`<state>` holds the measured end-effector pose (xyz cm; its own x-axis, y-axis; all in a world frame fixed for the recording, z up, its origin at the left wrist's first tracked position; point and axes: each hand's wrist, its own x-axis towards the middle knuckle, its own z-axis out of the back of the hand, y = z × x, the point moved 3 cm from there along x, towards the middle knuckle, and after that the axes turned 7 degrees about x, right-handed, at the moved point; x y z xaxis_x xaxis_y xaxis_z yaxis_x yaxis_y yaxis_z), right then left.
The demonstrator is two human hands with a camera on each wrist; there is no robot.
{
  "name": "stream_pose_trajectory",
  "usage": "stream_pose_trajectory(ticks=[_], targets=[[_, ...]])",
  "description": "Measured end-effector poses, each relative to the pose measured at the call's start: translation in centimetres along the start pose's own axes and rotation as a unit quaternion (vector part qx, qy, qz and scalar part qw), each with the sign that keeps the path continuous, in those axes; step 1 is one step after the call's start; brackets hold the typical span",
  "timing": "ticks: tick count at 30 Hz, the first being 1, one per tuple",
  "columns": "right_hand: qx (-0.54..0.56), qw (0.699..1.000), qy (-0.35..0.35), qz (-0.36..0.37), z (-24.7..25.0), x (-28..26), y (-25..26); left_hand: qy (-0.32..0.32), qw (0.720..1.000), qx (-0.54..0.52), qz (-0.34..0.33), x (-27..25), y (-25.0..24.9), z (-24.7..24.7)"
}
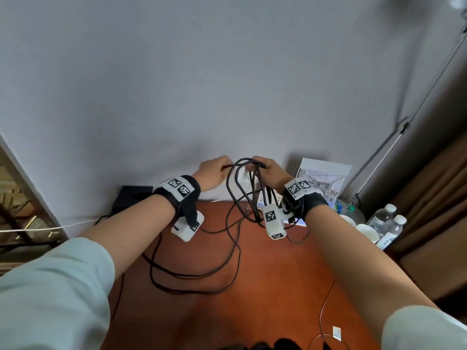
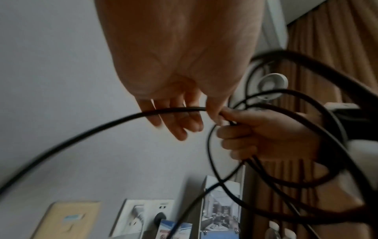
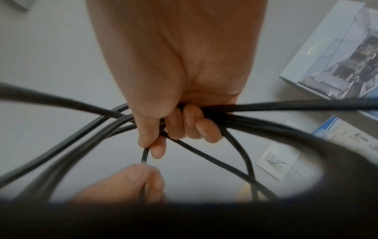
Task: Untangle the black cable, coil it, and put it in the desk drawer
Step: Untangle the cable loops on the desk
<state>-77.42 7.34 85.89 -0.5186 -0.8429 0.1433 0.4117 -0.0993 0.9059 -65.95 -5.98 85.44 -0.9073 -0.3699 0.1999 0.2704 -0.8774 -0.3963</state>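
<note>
Low in the frame, slack black cable [image 1: 228, 251] trails in thin round loops across the smooth reddish-brown bench [image 1: 265, 286], then climbs to both hands at centre. The right hand [image 1: 271, 173] has its fingers [image 3: 196, 124] curled round several gathered loops hanging downward; the left hand [image 1: 214, 173] pinches one strand between thumb and forefinger, running sideways. Behind stand a printed box [image 1: 321, 178], plastic bottles [image 1: 386, 221] and a plain grey wall [image 1: 202, 84].

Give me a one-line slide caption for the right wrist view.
Right hand grips gathered loops of thin black cable; left hand pinches one strand.
</note>
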Motion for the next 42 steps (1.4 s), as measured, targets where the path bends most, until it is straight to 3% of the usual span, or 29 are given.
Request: stream_pose_trajectory(ticks=[2, 4, 7, 10, 15, 20, 23, 24, 28, 33, 37, 42], targets=[[0.03, 1.0, 0.003, 0.002, -0.3, 0.3, 0.7, 0.014, 0.998, -0.015, -0.055, -0.3, -2.0, 0.1], [0.06, 0.998, -0.017, -0.002, 0.2, 0.2, 1.1, -0.022, 0.998, -0.027, -0.061, -0.4, -2.4, 0.9], [0.072, 0.994, -0.07, -0.035, 2.1, -0.7, 0.0, -0.115, 0.989, -0.091, 0.013, -0.5, 0.0, 3.0], [0.075, 0.991, -0.089, -0.067, 3.5, -2.2, -2.1, -0.183, 0.974, -0.065, 0.117, -1.0, 4.4, 4.9], [0.048, 0.994, -0.072, -0.062, 2.9, -2.6, -2.2, -0.047, 0.977, 0.021, 0.207, -0.9, 7.2, 2.6], [0.0, 1.0, -0.007, -0.006, 0.3, -1.4, 1.0, 0.011, 0.996, 0.06, 0.061, -0.7, 1.2, 0.5], [0.043, 0.999, -0.011, -0.009, -0.5, -0.8, 1.5, 0.128, 0.984, -0.114, 0.044, -1.0, -2.3, 0.0], [0.067, 0.998, -0.017, -0.016, -0.6, -0.8, 1.4, 0.13, 0.973, -0.184, 0.059, -1.0, -2.8, 0.0], [0.084, 0.995, -0.047, -0.027, 0.4, -1.0, 0.9, 0.041, 0.97, -0.228, 0.069, -0.9, -1.7, 0.8], [0.114, 0.989, -0.069, -0.064, 2.4, -1.9, -0.7, -0.093, 0.907, -0.383, 0.148, -1.3, 1.9, 2.1], [0.104, 0.991, -0.056, -0.065, 2.8, -2.3, -1.6, -0.134, 0.899, -0.379, 0.174, -1.8, 3.6, 2.2], [0.103, 0.981, -0.139, -0.085, 4.5, -3.1, -3.0, -0.233, 0.855, -0.394, 0.241, -2.2, 6.6, 3.6]])
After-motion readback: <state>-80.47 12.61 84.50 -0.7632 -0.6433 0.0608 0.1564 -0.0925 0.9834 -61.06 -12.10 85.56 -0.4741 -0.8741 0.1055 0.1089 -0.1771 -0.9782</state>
